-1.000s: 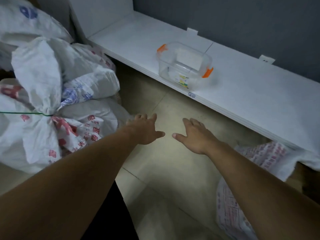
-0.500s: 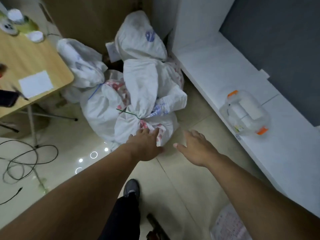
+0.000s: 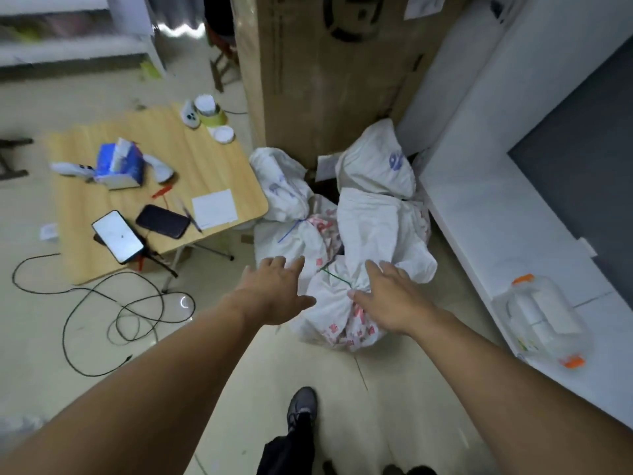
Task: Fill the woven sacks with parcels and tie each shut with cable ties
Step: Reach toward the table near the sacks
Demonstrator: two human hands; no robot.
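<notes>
Sacks (image 3: 346, 234) are lying piled on the floor (image 3: 342, 389) just beyond your fingertips, white woven ones with red and blue print, heaped against a tall carton (image 3: 325, 80). The nearest sack (image 3: 329, 310) is sitting between your two hands, its neck cinched by a green tie (image 3: 337, 276) that is sticking out just past your right thumb. A blue tie (image 3: 291, 230) is closing another sack (image 3: 301, 241) beyond your left fingertips.

You are holding your left hand (image 3: 274, 291) out flat, fingers straight and slightly spread, gripping nothing; whether it is touching the sack you cannot tell. Your right hand (image 3: 390, 299) is reaching the same way, fingers relaxed and a little apart, lying over the nearest sack's gathered top, thumb pointing toward the tie; real contact cannot be told.

Well left of your left fingers a wooden table (image 3: 164, 159) is carrying two phones (image 3: 118, 236), a blue tissue pack (image 3: 118, 162) and a paper sheet (image 3: 214, 208). A black cable (image 3: 102, 303) is looping on the floor under it. Off to the right of your right hand, a clear box (image 3: 541, 320) with orange clips is sitting on a white shelf (image 3: 496, 217). Your shoe (image 3: 301, 406) is showing below, between your forearms.
</notes>
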